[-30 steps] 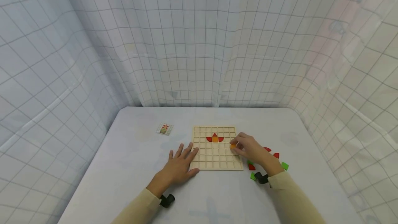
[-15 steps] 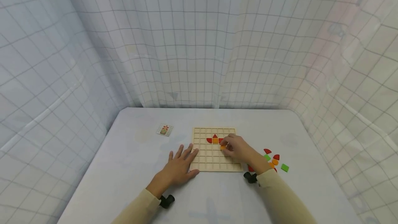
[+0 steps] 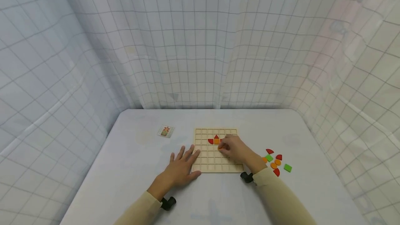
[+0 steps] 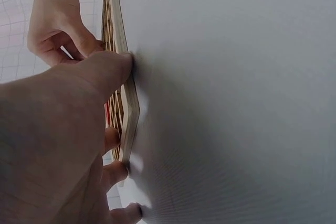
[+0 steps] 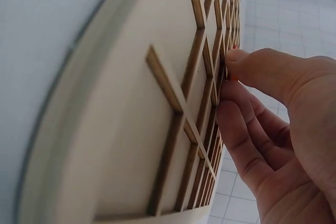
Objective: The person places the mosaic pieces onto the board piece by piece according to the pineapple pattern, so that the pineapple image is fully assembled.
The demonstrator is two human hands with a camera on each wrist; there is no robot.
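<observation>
Nearest us, our left hand [image 3: 179, 167] lies flat on the smooth white table [image 3: 131, 169], fingers spread, fingertips touching the left edge of the pale wooden grid board [image 3: 215, 164]. Our right hand [image 3: 235, 148] curls over the board's middle, pinching a small orange piece [image 3: 220, 146] that its fingers mostly hide. Just beyond sit red and orange tiles [image 3: 215, 139]. Loose red, green and orange shapes [image 3: 275, 160] lie to the right.

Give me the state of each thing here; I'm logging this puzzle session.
Grid board: flat on table, a few red and orange pieces slotted near its top.
Left hand: fingers spread, pressing the board's left edge.
Right hand: pinching an orange piece over the board.
Loose pieces: scattered right of board.
Pattern card: lying flat.
</observation>
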